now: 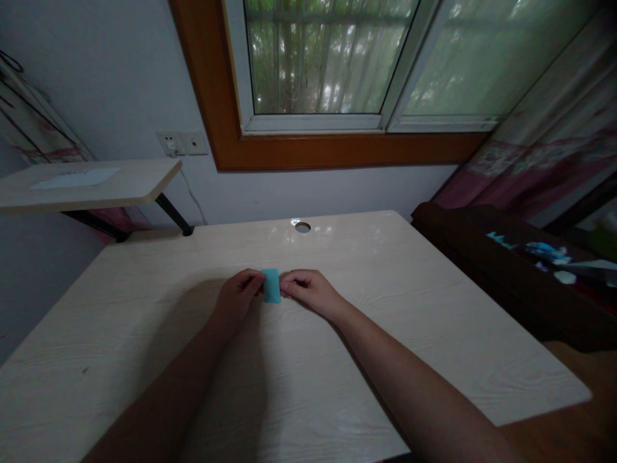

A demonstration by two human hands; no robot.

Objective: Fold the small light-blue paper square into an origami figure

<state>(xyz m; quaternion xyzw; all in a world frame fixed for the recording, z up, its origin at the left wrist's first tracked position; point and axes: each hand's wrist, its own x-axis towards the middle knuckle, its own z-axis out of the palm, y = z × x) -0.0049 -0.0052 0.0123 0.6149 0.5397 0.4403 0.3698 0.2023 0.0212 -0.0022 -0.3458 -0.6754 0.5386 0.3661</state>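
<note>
A small teal piece of folded paper (271, 285) is held between both hands just above the middle of a pale wooden desk (144, 308). My left hand (238, 296) pinches its left edge with curled fingers. My right hand (308, 289) pinches its right edge, its fingers likewise curled. Both forearms reach in from the bottom of the view.
A round cable hole (303, 226) sits near the desk's far edge. A raised side shelf (87, 183) stands at the left on dark legs, with wall sockets (182, 143) behind. A window (337, 64) is above, and dark furniture (506, 270) with curtains lies to the right.
</note>
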